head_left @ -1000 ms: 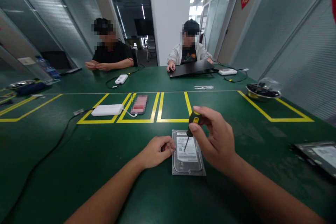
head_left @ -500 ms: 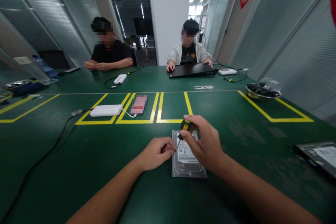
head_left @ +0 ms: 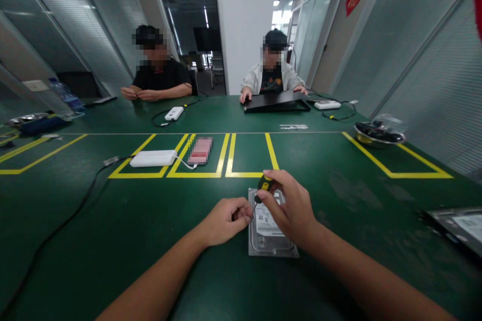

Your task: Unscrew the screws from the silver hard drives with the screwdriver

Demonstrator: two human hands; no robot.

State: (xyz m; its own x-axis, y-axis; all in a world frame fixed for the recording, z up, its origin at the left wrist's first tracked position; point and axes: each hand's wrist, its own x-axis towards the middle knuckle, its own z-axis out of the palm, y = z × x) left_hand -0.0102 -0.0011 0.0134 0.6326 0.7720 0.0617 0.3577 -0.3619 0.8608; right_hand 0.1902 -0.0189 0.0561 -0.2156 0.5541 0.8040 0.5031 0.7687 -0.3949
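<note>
A silver hard drive (head_left: 270, 241) with a white label lies flat on the green table (head_left: 113, 241) in front of me. My right hand (head_left: 291, 208) grips a small screwdriver (head_left: 261, 188) with a black and yellow handle, its tip down at the drive's left edge. My left hand (head_left: 226, 220) rests curled on the table, fingers closed against the drive's left side; what it pinches, if anything, is too small to see.
A white power bank (head_left: 153, 158) with a cable and a pink item (head_left: 200, 150) lie in yellow-taped boxes. A metal bowl (head_left: 378, 135) stands far right, another drive (head_left: 457, 228) at the right edge. Two people sit across the table, one at a black laptop (head_left: 276, 101).
My right hand has come down and to the left with the screwdriver, from above the drive's label to its left edge near my left hand. The left hand has stayed put.
</note>
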